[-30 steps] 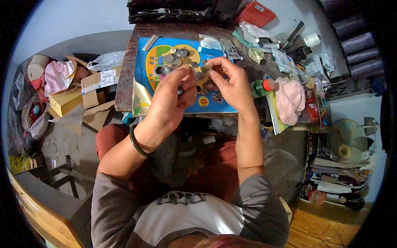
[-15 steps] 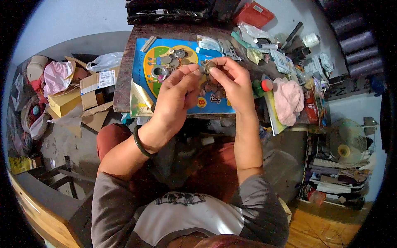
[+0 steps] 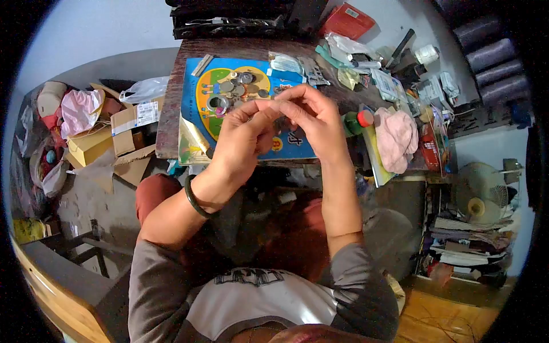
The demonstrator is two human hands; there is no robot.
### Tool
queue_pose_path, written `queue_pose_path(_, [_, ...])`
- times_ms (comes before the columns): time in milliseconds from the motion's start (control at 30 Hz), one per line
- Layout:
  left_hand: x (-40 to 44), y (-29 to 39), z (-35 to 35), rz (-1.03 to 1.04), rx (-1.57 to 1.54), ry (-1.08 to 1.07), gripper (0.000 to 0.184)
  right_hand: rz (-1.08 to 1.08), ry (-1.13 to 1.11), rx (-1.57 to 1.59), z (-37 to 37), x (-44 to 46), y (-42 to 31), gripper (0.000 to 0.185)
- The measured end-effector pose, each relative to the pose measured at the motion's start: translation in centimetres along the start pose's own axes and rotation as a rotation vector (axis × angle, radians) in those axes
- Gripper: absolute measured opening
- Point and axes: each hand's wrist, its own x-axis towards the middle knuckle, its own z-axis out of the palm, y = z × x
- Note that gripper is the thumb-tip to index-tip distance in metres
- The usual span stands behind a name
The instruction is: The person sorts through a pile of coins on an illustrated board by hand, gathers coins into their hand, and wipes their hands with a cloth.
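My left hand and my right hand meet at the fingertips above a blue picture book. Both hands are closed in a pinch, and whatever sits between the fingertips is hidden. Several coins lie on the book beyond my left hand, beside a round metal ring-like piece. More coins under and between the hands are mostly covered. A dark bangle circles my left wrist.
Right of my right hand are a green bottle with a red cap and a pink cloth. Plastic packets cover the table's back right. A black rack stands behind; cardboard boxes are at the left.
My hands have come together until the fingertips meet. The coin seen earlier in my right fingers is now hidden. The view has shifted slightly.
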Motion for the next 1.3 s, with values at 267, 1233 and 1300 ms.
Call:
queue_pose_path(267, [-0.1, 0.2, 0.2, -0.024, -0.004, -0.023, 0.012, 0.042, 0.212, 0.083, 1.1, 0.0, 1.4, 0.014])
queue_pose_path(1233, [0.0, 2.7, -2.2, 0.046, -0.415, -0.038, 0.016, -0.290, -0.042, -0.906, 1.1, 0.9, 2.1, 0.022])
queue_pose_path(1300, [-0.1, 2.5, -2.3, 0.033, -0.398, -0.035, 0.016, -0.326, -0.047, -0.901, 1.1, 0.9, 2.5, 0.023])
